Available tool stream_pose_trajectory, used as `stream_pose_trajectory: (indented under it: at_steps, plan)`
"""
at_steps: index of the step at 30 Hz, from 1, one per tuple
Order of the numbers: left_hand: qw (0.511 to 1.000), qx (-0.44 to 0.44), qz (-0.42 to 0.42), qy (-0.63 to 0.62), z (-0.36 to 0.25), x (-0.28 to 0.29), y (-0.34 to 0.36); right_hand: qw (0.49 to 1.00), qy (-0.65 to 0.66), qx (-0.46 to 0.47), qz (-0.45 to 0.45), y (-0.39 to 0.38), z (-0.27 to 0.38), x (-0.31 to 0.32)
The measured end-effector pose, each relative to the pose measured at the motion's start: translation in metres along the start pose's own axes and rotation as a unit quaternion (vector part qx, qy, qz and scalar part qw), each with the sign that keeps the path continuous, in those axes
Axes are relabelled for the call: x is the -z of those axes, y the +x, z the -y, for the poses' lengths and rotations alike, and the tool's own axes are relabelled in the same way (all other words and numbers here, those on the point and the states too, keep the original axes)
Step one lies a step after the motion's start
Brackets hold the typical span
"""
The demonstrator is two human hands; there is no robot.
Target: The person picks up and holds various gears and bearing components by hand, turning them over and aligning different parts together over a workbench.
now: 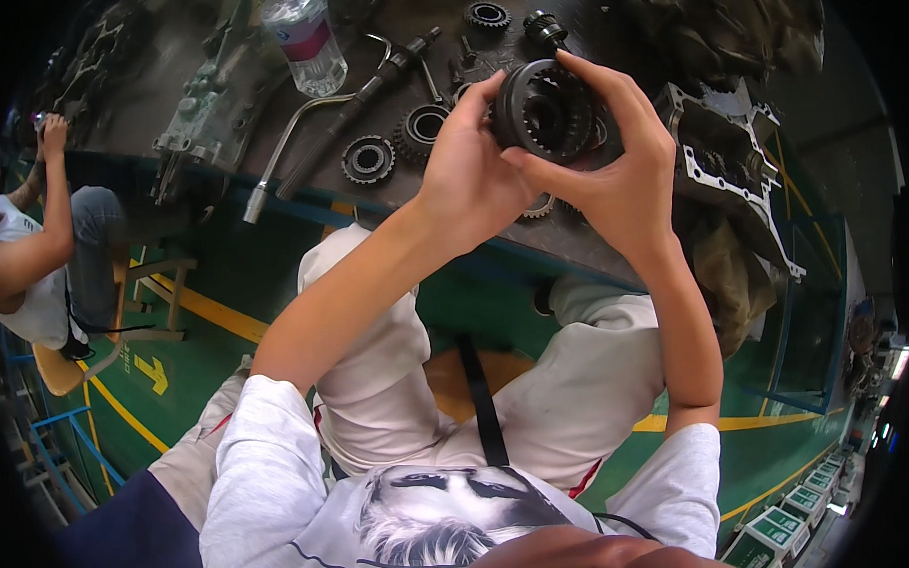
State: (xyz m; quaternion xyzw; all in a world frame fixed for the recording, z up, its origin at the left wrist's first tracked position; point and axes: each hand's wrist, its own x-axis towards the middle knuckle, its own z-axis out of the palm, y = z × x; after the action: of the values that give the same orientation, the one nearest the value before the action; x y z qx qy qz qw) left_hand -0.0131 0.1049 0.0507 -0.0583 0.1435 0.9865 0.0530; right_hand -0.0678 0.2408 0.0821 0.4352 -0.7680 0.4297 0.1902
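Between my two hands, above the near edge of the workbench, a dark ring-shaped gear (552, 108) with inner teeth is held up, its opening facing me. My left hand (478, 163) grips it from the left side, fingers behind the rim. On the other side my right hand (620, 143) curls round it, with the index finger on the top edge and the thumb at the lower edge. Left of my hands lie a toothed gear ring (368, 161) and another gear (421, 128), partly hidden by my left hand. Below the held gear, part of a further gear (539, 206) shows.
A wrench (294, 139) and a long splined shaft (363, 92) lie leftward, near a clear bottle (306, 49). Farther back are a gear (487, 15) and a small pinion (546, 28). An open metal housing (725, 149) stands right. Another person (42, 238) sits at far left.
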Motion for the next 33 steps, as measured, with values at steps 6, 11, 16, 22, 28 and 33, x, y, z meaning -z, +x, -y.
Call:
stream_pose_trajectory:
  at_steps: [6, 11, 16, 22, 28, 33]
  plan:
    - [0.989, 0.063, 0.110, -0.073, -0.004, 0.016, 0.005, 0.999, -0.023, 0.026, -0.023, -0.002, -0.005, 0.002]
    - [0.992, 0.049, 0.117, -0.024, -0.007, 0.013, 0.003, 0.999, -0.031, 0.038, -0.022, -0.005, -0.003, 0.000]
    - [0.989, 0.040, 0.143, -0.029, -0.005, 0.018, 0.005, 0.998, -0.034, 0.043, -0.042, -0.007, -0.003, -0.004]
    - [0.986, 0.054, 0.158, -0.004, -0.010, 0.019, 0.007, 0.996, -0.046, 0.064, -0.040, -0.005, -0.013, -0.005]
    - [0.914, -0.167, -0.119, 0.351, -0.022, 0.022, 0.012, 0.989, 0.070, -0.109, -0.074, 0.002, -0.047, 0.007]
    - [0.863, -0.320, -0.154, 0.359, -0.060, 0.043, 0.013, 0.981, 0.050, -0.171, -0.075, -0.003, -0.100, 0.009]
